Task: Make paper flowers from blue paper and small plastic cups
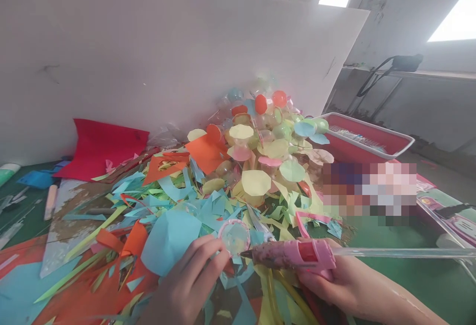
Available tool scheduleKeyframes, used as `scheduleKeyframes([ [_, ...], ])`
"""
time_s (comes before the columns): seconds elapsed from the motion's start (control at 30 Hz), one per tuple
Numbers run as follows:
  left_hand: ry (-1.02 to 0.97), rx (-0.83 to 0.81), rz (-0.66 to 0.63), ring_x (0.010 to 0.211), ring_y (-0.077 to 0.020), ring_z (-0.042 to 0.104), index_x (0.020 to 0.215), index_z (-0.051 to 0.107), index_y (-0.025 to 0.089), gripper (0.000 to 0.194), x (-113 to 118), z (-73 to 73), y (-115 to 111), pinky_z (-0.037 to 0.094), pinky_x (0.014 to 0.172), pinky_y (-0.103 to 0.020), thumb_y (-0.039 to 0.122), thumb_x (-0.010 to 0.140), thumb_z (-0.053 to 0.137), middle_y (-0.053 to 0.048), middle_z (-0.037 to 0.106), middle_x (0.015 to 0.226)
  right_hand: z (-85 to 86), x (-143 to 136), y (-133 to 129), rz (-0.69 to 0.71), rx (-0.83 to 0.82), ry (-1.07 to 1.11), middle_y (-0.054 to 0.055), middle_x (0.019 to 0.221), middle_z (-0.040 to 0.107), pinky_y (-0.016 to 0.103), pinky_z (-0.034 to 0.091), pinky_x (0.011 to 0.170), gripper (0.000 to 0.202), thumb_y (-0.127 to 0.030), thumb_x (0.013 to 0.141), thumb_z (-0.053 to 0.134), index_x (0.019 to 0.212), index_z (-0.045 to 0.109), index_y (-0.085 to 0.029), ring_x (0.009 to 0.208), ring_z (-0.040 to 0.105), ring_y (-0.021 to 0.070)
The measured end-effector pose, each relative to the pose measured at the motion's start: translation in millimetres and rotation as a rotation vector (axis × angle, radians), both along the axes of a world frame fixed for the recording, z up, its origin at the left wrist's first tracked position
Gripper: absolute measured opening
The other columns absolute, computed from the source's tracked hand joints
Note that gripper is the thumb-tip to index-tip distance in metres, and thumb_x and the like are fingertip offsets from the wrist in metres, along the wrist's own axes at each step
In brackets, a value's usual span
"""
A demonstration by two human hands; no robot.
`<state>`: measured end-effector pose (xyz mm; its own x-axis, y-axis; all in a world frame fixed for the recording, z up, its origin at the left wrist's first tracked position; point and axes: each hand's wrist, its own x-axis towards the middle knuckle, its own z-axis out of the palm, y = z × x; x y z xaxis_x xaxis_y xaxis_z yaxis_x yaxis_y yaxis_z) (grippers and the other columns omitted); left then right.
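Green table, mostly buried under loose blue, orange and yellow-green paper scraps. Large white upright panel along far side; heap of clear plastic balls and coloured paper discs before it. Red plastic tray with white rim at right. Beyond: grey wall, bright windows. At front centre, over scraps, left hand pinches clear round plastic piece with pink rim; right hand grips pink glue gun, dark tip just beside rim.
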<state>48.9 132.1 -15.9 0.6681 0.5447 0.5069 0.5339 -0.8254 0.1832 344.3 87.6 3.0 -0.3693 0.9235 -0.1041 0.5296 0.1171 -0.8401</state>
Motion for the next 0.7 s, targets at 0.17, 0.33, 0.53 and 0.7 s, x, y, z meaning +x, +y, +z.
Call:
scheduleKeyframes([
  [0.17, 0.001, 0.010, 0.006, 0.108, -0.0176, 0.057, 0.106, 0.058, 0.021, 0.028, 1.9, 1.3, -0.2, 0.049, 0.093, -0.027, 0.004, 0.092, 0.041, -0.006, 0.062, 0.106, -2.2, 0.9, -0.2, 0.006, 0.008, -0.012, 0.007, 0.096, 0.076, 0.029, 0.055, 0.084, 0.034, -0.040, 0.091, 0.052, 0.107, 0.075, -0.021, 0.088, 0.069, 0.0247],
  [0.33, -0.014, -0.022, -0.015, 0.105, -0.0169, 0.058, 0.108, 0.058, 0.021, 0.029, 3.3, 4.8, -0.5, 0.048, 0.095, -0.028, 0.005, 0.094, 0.038, -0.005, 0.062, 0.104, -1.5, -0.2, 1.1, -0.006, 0.020, 0.008, 0.006, 0.088, 0.076, 0.029, 0.056, 0.083, 0.032, -0.041, 0.090, 0.053, 0.103, 0.076, -0.022, 0.087, 0.069, 0.0256],
  [0.53, -0.006, -0.001, -0.019, 0.105, -0.0166, 0.058, 0.109, 0.058, 0.020, 0.031, 2.9, 3.0, -0.1, 0.047, 0.096, -0.028, 0.003, 0.094, 0.036, -0.006, 0.062, 0.105, 0.0, -0.4, 1.0, -0.001, -0.008, -0.007, 0.006, 0.086, 0.074, 0.027, 0.056, 0.079, 0.034, -0.041, 0.091, 0.051, 0.104, 0.075, -0.021, 0.082, 0.068, 0.0238],
  [0.7, -0.006, -0.002, -0.007, 0.104, -0.0169, 0.061, 0.106, 0.059, 0.022, 0.028, 1.8, 1.4, 1.2, 0.051, 0.091, -0.027, 0.006, 0.094, 0.040, -0.004, 0.064, 0.104, -1.8, 0.0, -0.6, -0.047, -0.001, 0.010, 0.004, 0.075, 0.071, 0.025, 0.055, 0.068, 0.034, -0.045, 0.089, 0.054, 0.094, 0.076, -0.020, 0.068, 0.064, 0.0198],
])
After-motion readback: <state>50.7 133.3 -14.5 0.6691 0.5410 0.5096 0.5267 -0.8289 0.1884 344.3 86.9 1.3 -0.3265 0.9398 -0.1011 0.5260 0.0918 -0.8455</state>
